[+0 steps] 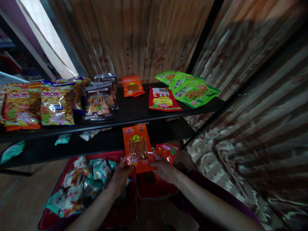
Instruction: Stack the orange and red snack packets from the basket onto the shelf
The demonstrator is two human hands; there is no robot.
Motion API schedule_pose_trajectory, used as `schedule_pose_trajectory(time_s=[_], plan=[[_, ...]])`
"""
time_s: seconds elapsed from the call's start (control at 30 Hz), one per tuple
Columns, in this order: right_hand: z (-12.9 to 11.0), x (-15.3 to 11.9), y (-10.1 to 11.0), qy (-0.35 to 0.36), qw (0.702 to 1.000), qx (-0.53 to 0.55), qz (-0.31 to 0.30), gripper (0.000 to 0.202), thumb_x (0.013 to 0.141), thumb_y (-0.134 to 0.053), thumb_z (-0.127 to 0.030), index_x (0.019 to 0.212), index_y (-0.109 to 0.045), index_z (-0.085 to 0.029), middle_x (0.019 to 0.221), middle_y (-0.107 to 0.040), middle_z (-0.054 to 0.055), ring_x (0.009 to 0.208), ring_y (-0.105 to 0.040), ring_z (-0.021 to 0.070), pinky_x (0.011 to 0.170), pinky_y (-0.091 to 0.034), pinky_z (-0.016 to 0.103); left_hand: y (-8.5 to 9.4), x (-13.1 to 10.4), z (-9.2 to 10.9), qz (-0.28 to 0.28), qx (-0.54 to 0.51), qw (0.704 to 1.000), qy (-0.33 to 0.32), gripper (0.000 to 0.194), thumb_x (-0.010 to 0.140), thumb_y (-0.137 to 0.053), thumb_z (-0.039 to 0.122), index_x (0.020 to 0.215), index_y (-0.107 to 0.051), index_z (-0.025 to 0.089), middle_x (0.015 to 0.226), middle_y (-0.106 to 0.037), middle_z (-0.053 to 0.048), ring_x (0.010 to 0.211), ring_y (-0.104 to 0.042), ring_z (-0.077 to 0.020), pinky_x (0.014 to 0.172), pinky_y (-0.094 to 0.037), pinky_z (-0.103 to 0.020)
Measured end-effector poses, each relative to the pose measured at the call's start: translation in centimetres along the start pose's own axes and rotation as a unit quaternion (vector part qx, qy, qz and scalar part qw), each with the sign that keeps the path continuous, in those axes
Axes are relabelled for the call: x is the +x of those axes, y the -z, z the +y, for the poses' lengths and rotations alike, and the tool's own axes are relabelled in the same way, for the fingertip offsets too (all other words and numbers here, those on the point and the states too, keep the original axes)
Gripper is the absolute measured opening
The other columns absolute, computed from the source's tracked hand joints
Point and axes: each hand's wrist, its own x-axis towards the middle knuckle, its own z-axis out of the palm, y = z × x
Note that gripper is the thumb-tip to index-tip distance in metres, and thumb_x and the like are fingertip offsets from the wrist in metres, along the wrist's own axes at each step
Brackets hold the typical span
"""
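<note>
An orange snack packet [139, 146] with a clear window showing brown sticks is held upright between my two hands, in front of the shelf edge. My left hand [121, 175] pinches its lower left corner. My right hand [163, 166] grips its lower right edge. Behind my right hand, more orange packets and a red snack packet [168, 148] stick up from a smaller red basket [156, 194]. On the upper shelf [134, 110] stands a similar orange packet [132, 86], leaning back a little.
Green packets [190, 89] and a red packet [162, 98] lie at the shelf's right. Brown bags [99, 101] and yellow-orange snack bags [57, 104] stand at left. Below, a red basket [48, 210] holds several teal-white bags [92, 187]. A black post [204, 35] rises at the right.
</note>
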Motion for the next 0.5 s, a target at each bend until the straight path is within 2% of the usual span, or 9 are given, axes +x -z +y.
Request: schedule_pose_trajectory(time_s=[0.07,0.13,0.27,0.4,0.5], plan=[[0.3,-0.2,0.0,0.003,1.0,-0.002,0.007,0.044,0.056,-0.066,-0.01,0.098,-0.064,-0.023,0.087,-0.073,-0.001,0.083,-0.068,0.0171,0.078,-0.05,0.027,0.2,0.1,-0.7,0.002,0.004,1.0,0.015,0.051,0.062,-0.073,0.021,0.112,-0.063,0.021,0.106,-0.071,-0.007,0.098,-0.065,-0.0241,0.091,-0.047,-0.037],[0.6,-0.1,0.0,0.003,1.0,0.002,0.01,0.039,0.058,-0.068,-0.015,0.097,-0.066,-0.022,0.087,-0.073,0.0,0.082,-0.068,0.0182,0.078,-0.05,0.029,0.7,0.4,-1.6,0.029,0.006,0.999,0.021,0.05,0.057,-0.077,0.027,0.106,-0.066,0.021,0.103,-0.072,-0.008,0.097,-0.066,-0.0265,0.09,-0.048,-0.039],[1.1,-0.2,0.2,0.004,1.0,-0.01,0.007,0.045,0.055,-0.072,-0.018,0.1,-0.066,-0.019,0.087,-0.073,0.003,0.081,-0.068,0.0198,0.083,-0.049,0.033,1.9,0.7,-3.1,0.009,0.022,0.999,0.031,0.056,0.051,-0.082,0.037,0.103,-0.067,0.021,0.106,-0.071,-0.01,0.099,-0.065,-0.0289,0.091,-0.047,-0.04],[1.7,-0.9,0.0,-0.013,1.0,-0.004,-0.003,0.041,0.054,-0.07,-0.015,0.095,-0.067,-0.018,0.084,-0.073,0.004,0.081,-0.069,0.0208,0.082,-0.048,0.033,2.5,0.1,-3.5,0.036,0.065,0.997,0.035,0.064,0.042,-0.083,0.05,0.097,-0.068,0.021,0.104,-0.071,-0.012,0.102,-0.063,-0.0315,0.092,-0.047,-0.041],[2.7,-1.6,-0.1,-0.015,1.0,-0.001,-0.006,0.035,0.055,-0.065,-0.015,0.09,-0.069,-0.02,0.08,-0.073,0.004,0.081,-0.069,0.0218,0.082,-0.048,0.034,2.1,-0.6,-3.4,0.051,0.106,0.993,0.014,0.064,0.041,-0.08,0.056,0.093,-0.069,0.02,0.101,-0.071,-0.012,0.101,-0.063,-0.0321,0.092,-0.047,-0.041]])
